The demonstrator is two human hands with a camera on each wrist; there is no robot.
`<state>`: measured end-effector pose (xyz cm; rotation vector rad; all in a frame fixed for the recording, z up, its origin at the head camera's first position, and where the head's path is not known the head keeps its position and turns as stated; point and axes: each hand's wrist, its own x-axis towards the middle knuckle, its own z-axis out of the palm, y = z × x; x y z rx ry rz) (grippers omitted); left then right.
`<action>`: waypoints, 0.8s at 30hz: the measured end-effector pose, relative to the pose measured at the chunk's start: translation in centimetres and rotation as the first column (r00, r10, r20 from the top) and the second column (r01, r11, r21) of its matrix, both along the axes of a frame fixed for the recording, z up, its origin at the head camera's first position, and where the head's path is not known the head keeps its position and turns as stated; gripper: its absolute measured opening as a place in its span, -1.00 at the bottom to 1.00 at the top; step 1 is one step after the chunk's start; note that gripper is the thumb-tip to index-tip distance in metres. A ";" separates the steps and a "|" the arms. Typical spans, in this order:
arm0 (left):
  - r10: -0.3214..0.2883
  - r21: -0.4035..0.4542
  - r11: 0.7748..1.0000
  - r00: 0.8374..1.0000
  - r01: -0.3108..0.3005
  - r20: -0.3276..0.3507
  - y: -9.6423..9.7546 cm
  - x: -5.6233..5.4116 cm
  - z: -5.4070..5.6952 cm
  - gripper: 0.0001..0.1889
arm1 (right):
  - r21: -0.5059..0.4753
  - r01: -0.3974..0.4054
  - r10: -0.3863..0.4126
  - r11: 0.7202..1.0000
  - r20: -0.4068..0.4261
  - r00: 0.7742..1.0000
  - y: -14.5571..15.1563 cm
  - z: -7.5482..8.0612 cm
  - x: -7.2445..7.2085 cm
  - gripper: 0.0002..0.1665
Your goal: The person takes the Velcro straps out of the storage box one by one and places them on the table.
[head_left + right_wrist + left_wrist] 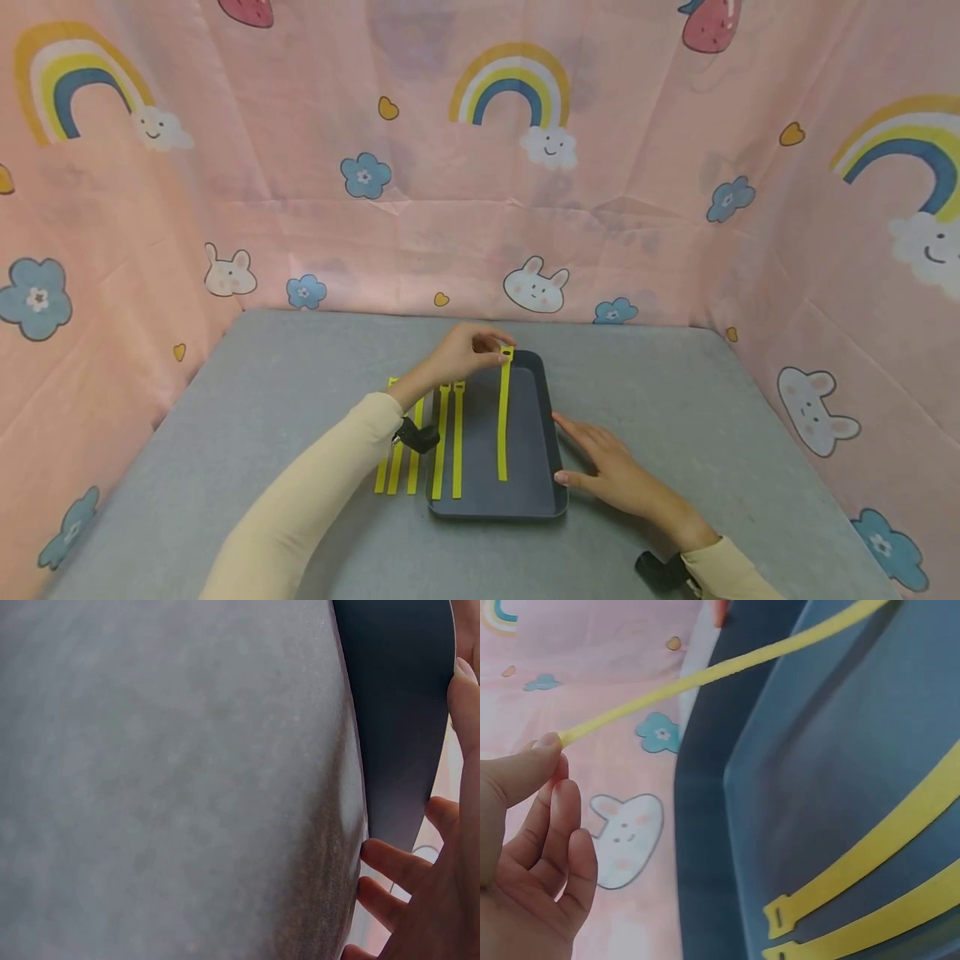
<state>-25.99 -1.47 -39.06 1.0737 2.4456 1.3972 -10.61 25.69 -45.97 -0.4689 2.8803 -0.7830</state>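
Observation:
My left hand (467, 354) pinches the slotted end of a yellow hook-and-loop cable tie (504, 425) between thumb and fingers, above the far part of a dark grey tray (552, 442). In the left wrist view the tie (705, 676) stretches from the fingertips down toward the tray floor; its far end leaves that view. Two more yellow ties (458, 450) lie side by side along the tray's left side. On the tray's right side, my right hand (618, 471) touches the outer wall with fingers spread, also seen in the right wrist view (420, 900).
Several yellow ties (395, 471) lie on the grey tabletop (300, 367) just left of the tray, partly hidden by the left wrist and its black camera (417, 436). A pink printed curtain (420, 242) encloses the table at the back and both sides.

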 end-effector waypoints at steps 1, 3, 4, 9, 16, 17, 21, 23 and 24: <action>-0.001 0.007 1.000 1.000 0.001 -0.004 -0.1 0.0 0.2 -0.73 | -0.001 -0.002 0.002 1.000 -0.004 1.000 0.0 0.0 0.0 -0.01; -0.004 0.021 1.000 1.000 0.005 -0.017 -0.4 0.1 0.6 -0.73 | -0.005 -0.002 0.002 1.000 -0.004 1.000 0.0 0.0 0.0 0.00; -0.007 0.028 1.000 1.000 0.007 -0.021 -0.5 0.1 0.8 -0.74 | -0.006 -0.001 0.001 1.000 -0.005 1.000 0.0 0.0 0.0 0.00; -0.019 0.055 0.998 0.999 0.021 -0.047 -1.1 0.2 1.9 -0.74 | -0.009 0.000 0.000 1.000 -0.004 1.000 0.0 0.1 0.1 -0.01; -0.015 0.091 0.996 0.999 0.019 -0.042 -2.3 0.5 3.9 -0.71 | -0.007 -0.019 0.019 1.000 -0.035 0.999 0.1 -0.2 0.0 -0.01; -0.013 0.092 0.996 0.999 0.017 -0.043 -2.5 0.5 4.2 -0.71 | -0.009 -0.019 0.019 1.000 -0.036 0.999 0.1 -0.2 0.0 -0.01; -0.003 0.096 0.995 0.998 0.010 -0.068 -3.2 0.8 5.3 -0.72 | -0.010 -0.029 0.029 1.000 -0.049 0.998 0.2 -0.3 0.0 -0.01; -0.001 0.093 0.996 0.997 0.008 -0.076 -3.4 0.9 5.7 -0.73 | -0.016 -0.033 0.032 0.999 -0.056 0.998 0.2 -0.4 0.0 -0.02; -0.001 0.093 0.996 0.997 0.008 -0.079 -3.5 1.0 5.9 -0.73 | -0.016 -0.036 0.035 0.999 -0.062 0.997 0.3 -0.4 -0.1 -0.01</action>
